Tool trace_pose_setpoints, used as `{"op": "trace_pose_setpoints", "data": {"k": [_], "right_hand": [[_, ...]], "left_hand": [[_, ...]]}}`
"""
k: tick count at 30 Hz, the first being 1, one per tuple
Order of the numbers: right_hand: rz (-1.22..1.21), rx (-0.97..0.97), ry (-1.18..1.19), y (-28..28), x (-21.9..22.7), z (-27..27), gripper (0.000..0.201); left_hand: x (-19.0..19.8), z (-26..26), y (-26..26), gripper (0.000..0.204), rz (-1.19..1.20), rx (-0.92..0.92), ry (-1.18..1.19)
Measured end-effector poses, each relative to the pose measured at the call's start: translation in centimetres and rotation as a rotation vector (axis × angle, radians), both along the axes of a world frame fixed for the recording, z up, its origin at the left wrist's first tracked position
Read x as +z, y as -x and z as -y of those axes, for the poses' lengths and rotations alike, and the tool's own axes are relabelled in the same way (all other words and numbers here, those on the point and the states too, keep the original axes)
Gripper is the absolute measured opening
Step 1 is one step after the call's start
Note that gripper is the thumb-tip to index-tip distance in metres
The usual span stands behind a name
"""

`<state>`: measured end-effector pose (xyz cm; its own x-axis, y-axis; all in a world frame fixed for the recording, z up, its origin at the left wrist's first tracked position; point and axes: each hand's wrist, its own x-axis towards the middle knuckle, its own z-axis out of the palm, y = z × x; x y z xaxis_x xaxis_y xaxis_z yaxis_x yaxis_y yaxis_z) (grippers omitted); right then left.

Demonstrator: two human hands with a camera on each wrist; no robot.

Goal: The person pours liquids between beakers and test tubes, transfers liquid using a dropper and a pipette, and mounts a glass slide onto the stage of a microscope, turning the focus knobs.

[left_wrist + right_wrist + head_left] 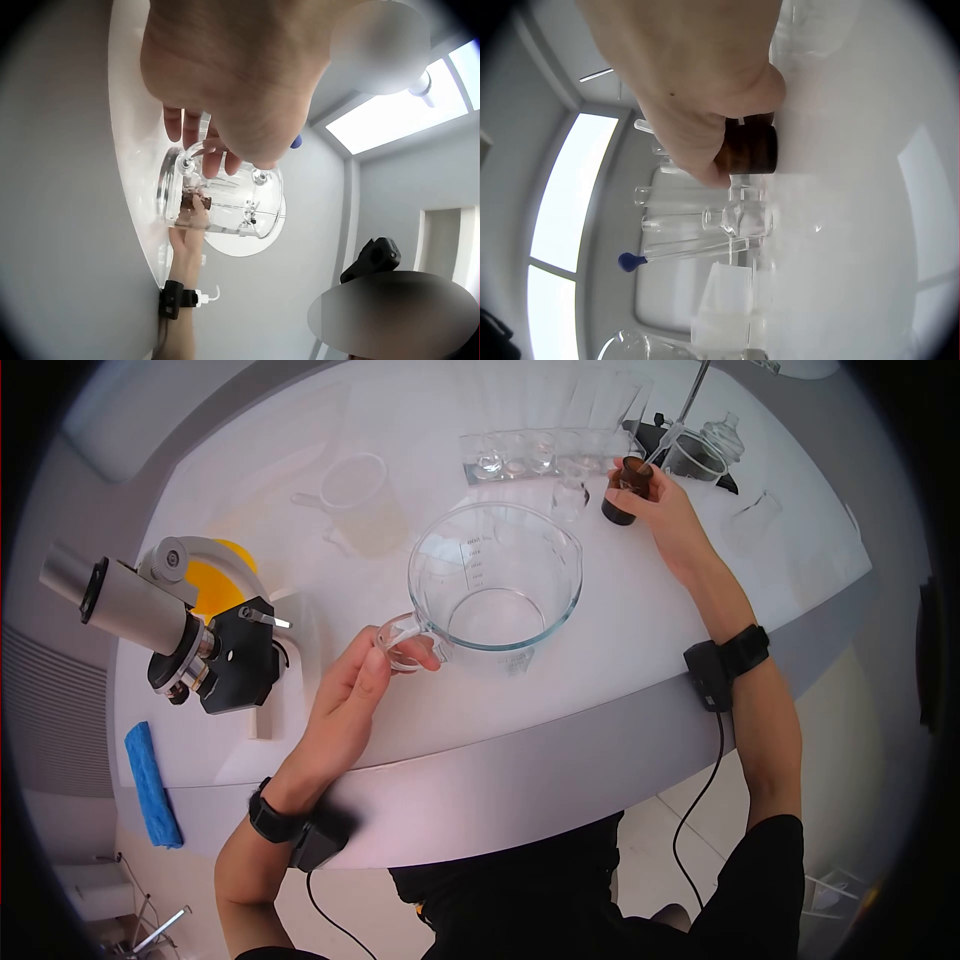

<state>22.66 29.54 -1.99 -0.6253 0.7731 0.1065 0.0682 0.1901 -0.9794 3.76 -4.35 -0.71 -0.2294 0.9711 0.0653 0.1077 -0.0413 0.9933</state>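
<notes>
Nearest to me, to the left of my left grip (pixel 348 695) and by the front edge of the surface (pixel 640 600), lies a blue cloth (pixel 155 785). That grip is closed round the handle (pixel 402 628) of a big clear measuring jug (pixel 495 575), which sits just ahead of it and to its right. Left of the same grip I have the microscope (pixel 185 625), with a yellow disc (pixel 225 572) behind its arm. Farther out, my right grip (pixel 660 510) is wrapped round a small brown bottle (pixel 630 490), to the right of the jug and beyond it; I can't tell whether its base touches the surface. Just left of that grip stands a little clear flask (pixel 570 498), and right of it another glass flask (pixel 757 510). A clear plastic pitcher (pixel 355 495) is well ahead of my left grip. Beyond the bottle, to the left, I see a rack (pixel 472 475) of glass tubes (pixel 686 223); beyond it, to the right, a metal stand (pixel 693 395).
</notes>
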Motion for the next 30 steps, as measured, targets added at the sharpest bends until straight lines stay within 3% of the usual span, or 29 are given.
{"op": "trace_pose_setpoints", "data": {"k": [11, 16, 20, 23, 26, 30], "right_hand": [[0.103, 0.24, 0.045, -0.6, 1.8, 3.9, 0.053], [0.144, 0.367, 0.111, -0.7, 2.8, 5.0, 0.063], [0.181, 0.422, 0.053, -1.1, 2.8, 5.1, 0.06], [0.02, 0.403, -0.018, -1.2, 2.9, 4.2, 0.058], [-0.267, 0.243, -0.123, -1.1, 3.2, 4.2, 0.059], [-0.286, 0.226, -0.207, -1.4, 3.4, 3.8, 0.051]], "left_hand": [[-0.9, 0.2, 0.0, 0.029, 0.172, 0.046, -0.081], [-0.7, 0.0, -0.6, 0.028, 0.28, 0.085, -0.127], [-1.0, 0.5, 0.0, 0.033, 0.322, 0.091, -0.119], [-1.1, 0.5, 0.1, 0.033, 0.321, 0.1, -0.11], [-1.0, 0.4, 0.0, 0.033, 0.298, 0.097, -0.11], [-0.7, 0.3, -0.3, 0.035, 0.27, 0.108, -0.11]]}}
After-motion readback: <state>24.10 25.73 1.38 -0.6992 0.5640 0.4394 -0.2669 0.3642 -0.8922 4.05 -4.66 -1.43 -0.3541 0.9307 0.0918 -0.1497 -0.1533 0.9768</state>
